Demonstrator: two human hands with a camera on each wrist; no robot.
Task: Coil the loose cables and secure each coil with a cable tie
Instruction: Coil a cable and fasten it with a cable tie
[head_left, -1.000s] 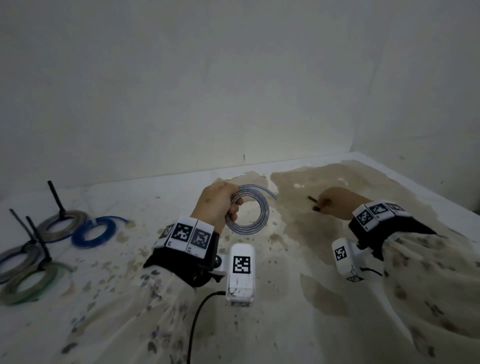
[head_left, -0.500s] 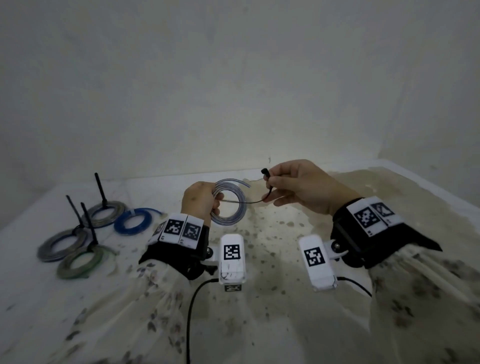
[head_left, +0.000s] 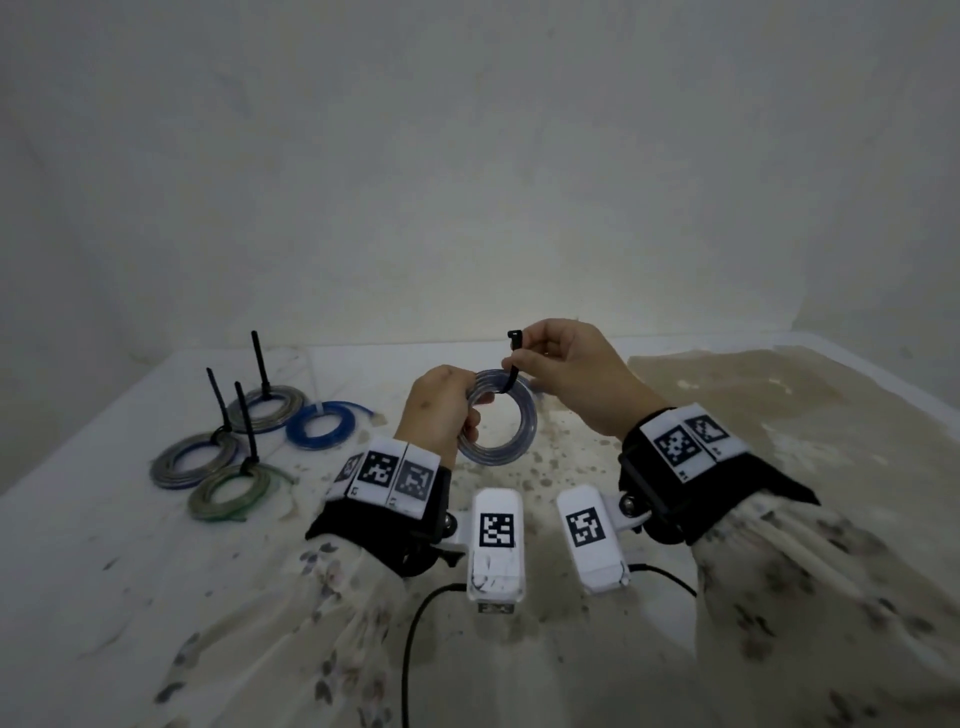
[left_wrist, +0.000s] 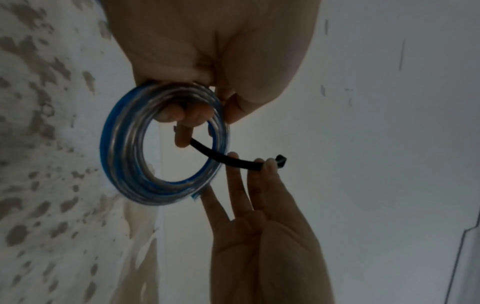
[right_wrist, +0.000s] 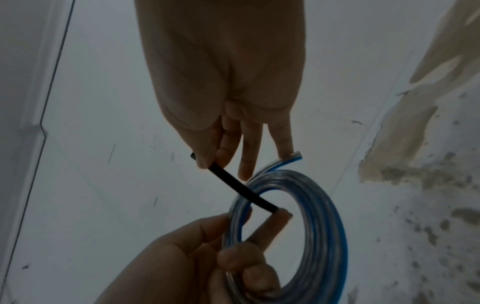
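Above the stained white surface (head_left: 519, 649), left hand (head_left: 441, 410) grips the clear-and-blue cable coil (head_left: 498, 423); right hand (head_left: 563, 364) pinches the black cable tie (head_left: 511, 366) threaded through. Any slack and the loops could spring apart.

head view downward, wrist views close

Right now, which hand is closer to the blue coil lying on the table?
Left. The left hand is just right of the blue coil; the right hand is farther right, pinching the black cable tie.
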